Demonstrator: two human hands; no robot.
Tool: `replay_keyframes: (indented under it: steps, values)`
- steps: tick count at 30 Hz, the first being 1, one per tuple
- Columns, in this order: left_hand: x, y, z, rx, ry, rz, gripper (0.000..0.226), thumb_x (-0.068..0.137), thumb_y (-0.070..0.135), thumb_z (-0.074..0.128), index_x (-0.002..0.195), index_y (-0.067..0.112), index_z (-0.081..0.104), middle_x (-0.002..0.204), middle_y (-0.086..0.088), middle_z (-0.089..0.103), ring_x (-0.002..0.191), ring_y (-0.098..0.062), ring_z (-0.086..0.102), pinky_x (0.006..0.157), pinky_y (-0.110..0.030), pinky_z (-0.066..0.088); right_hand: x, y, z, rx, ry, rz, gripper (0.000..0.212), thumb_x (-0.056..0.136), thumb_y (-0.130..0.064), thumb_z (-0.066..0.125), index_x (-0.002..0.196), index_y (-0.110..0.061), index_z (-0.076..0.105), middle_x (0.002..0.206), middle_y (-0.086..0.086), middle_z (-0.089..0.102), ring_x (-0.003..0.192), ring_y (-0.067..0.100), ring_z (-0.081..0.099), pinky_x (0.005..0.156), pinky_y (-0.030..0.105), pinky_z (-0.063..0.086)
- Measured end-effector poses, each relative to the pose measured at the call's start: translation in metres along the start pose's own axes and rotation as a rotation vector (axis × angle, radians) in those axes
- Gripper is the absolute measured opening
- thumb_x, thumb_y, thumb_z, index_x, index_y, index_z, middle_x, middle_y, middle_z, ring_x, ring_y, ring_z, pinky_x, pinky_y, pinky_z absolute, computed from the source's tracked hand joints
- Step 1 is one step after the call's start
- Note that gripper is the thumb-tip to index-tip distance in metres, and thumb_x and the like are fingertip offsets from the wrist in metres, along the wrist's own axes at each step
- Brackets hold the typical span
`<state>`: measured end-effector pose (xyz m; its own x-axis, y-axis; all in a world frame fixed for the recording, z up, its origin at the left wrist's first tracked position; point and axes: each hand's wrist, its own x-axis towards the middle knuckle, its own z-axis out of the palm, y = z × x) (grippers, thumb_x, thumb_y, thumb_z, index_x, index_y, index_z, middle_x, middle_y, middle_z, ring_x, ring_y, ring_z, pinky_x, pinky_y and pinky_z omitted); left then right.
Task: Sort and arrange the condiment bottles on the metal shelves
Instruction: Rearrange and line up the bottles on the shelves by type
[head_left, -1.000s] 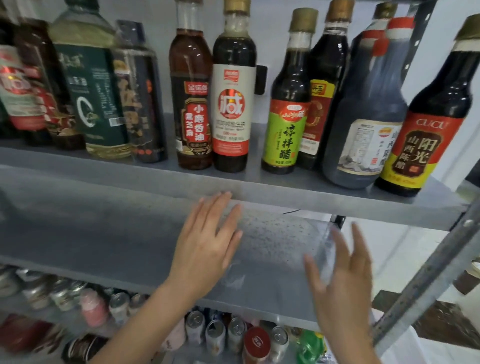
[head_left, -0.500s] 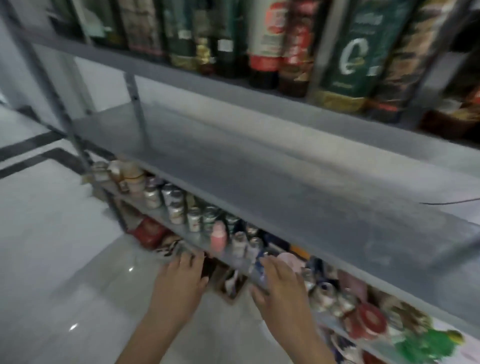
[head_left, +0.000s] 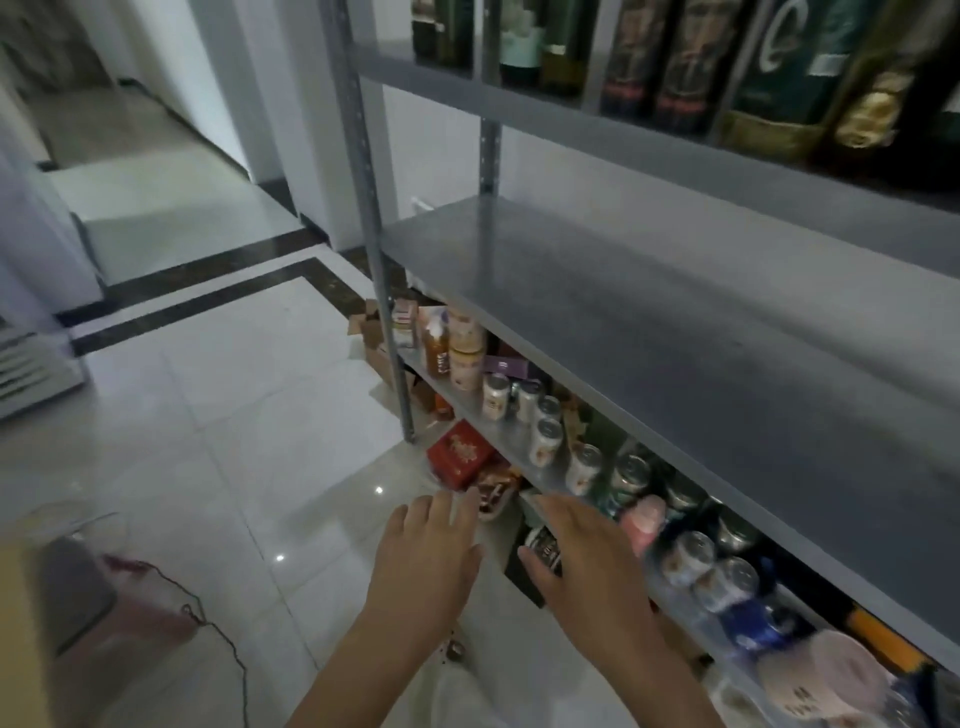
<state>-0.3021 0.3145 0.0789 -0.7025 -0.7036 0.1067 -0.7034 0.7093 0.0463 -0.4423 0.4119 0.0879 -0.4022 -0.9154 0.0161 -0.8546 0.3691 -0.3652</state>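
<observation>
Tall condiment bottles (head_left: 769, 78) line the top metal shelf at the upper right. The middle metal shelf (head_left: 701, 332) below them is bare. Several small jars and cans (head_left: 545, 441) stand in rows on the lower shelf (head_left: 493, 431). My left hand (head_left: 431, 556) hovers over the floor in front of that lower shelf, fingers straight, holding nothing. My right hand (head_left: 587, 561) is beside it, fingers spread, just in front of the lower shelf's edge near a dark-lidded jar (head_left: 543, 545) and a pink-topped bottle (head_left: 644, 519). Neither hand touches anything that I can see.
A red box (head_left: 460, 454) and cardboard boxes (head_left: 371, 332) lie on the white tiled floor by the shelf post (head_left: 374, 249). A pink bag with a cord (head_left: 135, 608) sits at the lower left. Open floor stretches to the left.
My view has swung left and down from the bottle row to the lower shelves. Both hands dropped from the middle shelf to the lower shelf's front edge.
</observation>
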Motion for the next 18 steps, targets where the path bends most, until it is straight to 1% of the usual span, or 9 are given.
replay_keyframes:
  steps: [2, 5, 8, 11, 13, 14, 15, 17, 18]
  values:
    - [0.031, -0.031, 0.000, 0.019, 0.002, 0.009, 0.066, 0.049, 0.034, 0.091, 0.107, 0.012, 0.069, 0.093, -0.010, 0.070, 0.077, -0.027, 0.069, 0.065, -0.040, 0.058, 0.039, -0.017, 0.007, 0.016, 0.017, -0.008, 0.055, 0.091, -0.049, 0.049, 0.140, -0.026, 0.038, 0.142, -0.006, 0.044, 0.131, 0.016, 0.040, 0.108, 0.034, 0.034]
    - [0.085, -0.085, -0.016, 0.078, 0.003, 0.034, 0.064, 0.049, 0.035, 0.090, 0.106, 0.015, 0.069, 0.093, -0.007, 0.070, 0.076, -0.026, 0.069, 0.066, -0.040, 0.058, 0.102, -0.043, 0.014, 0.056, 0.062, -0.006, 0.051, 0.092, -0.050, 0.044, 0.138, -0.030, 0.032, 0.140, -0.009, 0.041, 0.129, 0.013, 0.038, 0.108, 0.032, 0.032]
    - [0.132, -0.147, -0.042, 0.125, 0.073, 0.054, 0.061, 0.049, 0.039, 0.090, 0.104, 0.018, 0.070, 0.091, -0.003, 0.071, 0.074, -0.022, 0.069, 0.064, -0.035, 0.057, 0.168, -0.075, 0.015, 0.092, 0.093, 0.030, 0.053, 0.092, -0.049, 0.045, 0.140, -0.032, 0.029, 0.142, -0.011, 0.037, 0.131, 0.011, 0.035, 0.111, 0.031, 0.028]
    - [0.171, -0.212, -0.058, 0.170, 0.063, -0.016, 0.063, 0.047, 0.041, 0.089, 0.104, 0.019, 0.071, 0.090, -0.001, 0.072, 0.072, -0.020, 0.070, 0.059, -0.033, 0.057, 0.229, -0.108, 0.012, 0.093, 0.129, 0.026, 0.060, 0.090, -0.051, 0.048, 0.143, -0.036, 0.025, 0.147, -0.014, 0.033, 0.136, 0.009, 0.031, 0.114, 0.031, 0.024]
    - [0.195, -0.247, -0.059, 0.177, 0.015, -0.067, 0.067, 0.045, 0.043, 0.090, 0.105, 0.019, 0.072, 0.089, -0.002, 0.073, 0.071, -0.020, 0.070, 0.058, -0.033, 0.057, 0.266, -0.124, 0.013, 0.076, 0.125, 0.015, 0.058, 0.089, -0.054, 0.045, 0.141, -0.039, 0.026, 0.147, -0.014, 0.034, 0.137, 0.009, 0.032, 0.112, 0.032, 0.027]
    - [0.208, -0.263, -0.058, 0.166, -0.002, -0.081, 0.067, 0.048, 0.045, 0.089, 0.108, 0.021, 0.071, 0.093, -0.001, 0.073, 0.074, -0.020, 0.071, 0.060, -0.033, 0.057, 0.282, -0.133, 0.012, 0.047, 0.104, 0.010, 0.056, 0.086, -0.056, 0.044, 0.138, -0.041, 0.028, 0.144, -0.013, 0.040, 0.133, 0.011, 0.038, 0.109, 0.034, 0.032]
    - [0.222, -0.278, -0.057, 0.161, 0.000, -0.086, 0.066, 0.052, 0.047, 0.087, 0.111, 0.023, 0.070, 0.097, 0.000, 0.072, 0.077, -0.019, 0.071, 0.064, -0.033, 0.057, 0.298, -0.142, 0.013, 0.010, 0.086, 0.019, 0.057, 0.082, -0.057, 0.048, 0.134, -0.041, 0.034, 0.139, -0.010, 0.048, 0.127, 0.013, 0.047, 0.104, 0.037, 0.040]
    - [0.253, -0.301, -0.063, 0.126, 0.020, -0.056, 0.066, 0.050, 0.049, 0.087, 0.109, 0.024, 0.070, 0.098, 0.001, 0.072, 0.078, -0.017, 0.070, 0.064, -0.032, 0.057, 0.330, -0.152, 0.014, -0.008, 0.082, 0.069, 0.067, 0.065, -0.053, 0.071, 0.126, -0.034, 0.050, 0.121, -0.004, 0.064, 0.106, 0.018, 0.064, 0.085, 0.041, 0.055]
    - [0.269, -0.312, -0.070, 0.107, 0.046, -0.022, 0.067, 0.052, 0.049, 0.086, 0.112, 0.025, 0.068, 0.101, 0.002, 0.070, 0.082, -0.017, 0.070, 0.067, -0.032, 0.057, 0.347, -0.160, 0.014, -0.012, 0.138, 0.093, 0.071, 0.056, -0.050, 0.079, 0.120, -0.031, 0.056, 0.111, -0.002, 0.068, 0.095, 0.019, 0.068, 0.075, 0.041, 0.058]
